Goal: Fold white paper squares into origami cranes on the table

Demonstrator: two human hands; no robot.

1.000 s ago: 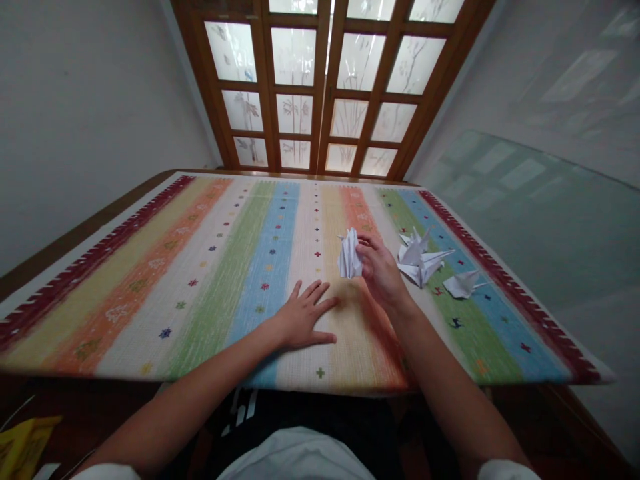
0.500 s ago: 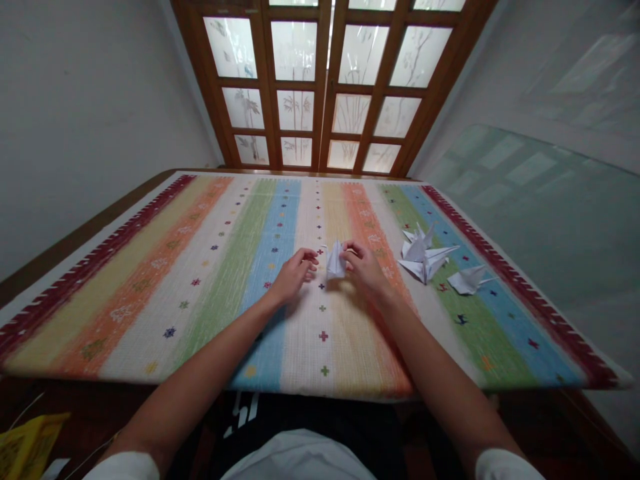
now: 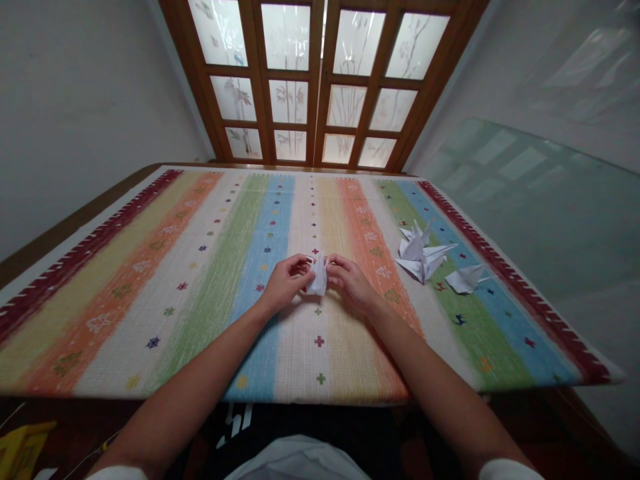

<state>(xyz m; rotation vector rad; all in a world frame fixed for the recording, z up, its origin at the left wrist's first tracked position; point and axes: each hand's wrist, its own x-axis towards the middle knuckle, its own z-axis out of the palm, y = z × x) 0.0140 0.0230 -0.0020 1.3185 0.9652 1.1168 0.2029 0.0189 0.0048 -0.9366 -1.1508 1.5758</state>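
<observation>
A small white folded paper crane [image 3: 317,277] is held up just above the striped tablecloth, near the middle of the table. My left hand [image 3: 287,283] pinches its left side between thumb and fingers. On the other side, the fingertips of my right hand [image 3: 350,280] close on its right edge. The finer folds are too small to make out. To the right, several finished white paper cranes [image 3: 424,259] lie in a cluster, and one more paper crane [image 3: 466,279] lies beside them.
The striped tablecloth [image 3: 210,320] covers the table, whose front edge is close to my body. Wood-framed glass doors [image 3: 317,87] stand behind it. A glass panel [image 3: 540,220] leans along the right wall, and a yellow object [image 3: 25,447] is low at the left.
The paper crane has moved left and a little towards me. My left hand, which was apart from it, now grips its left side. The view has shifted slightly.
</observation>
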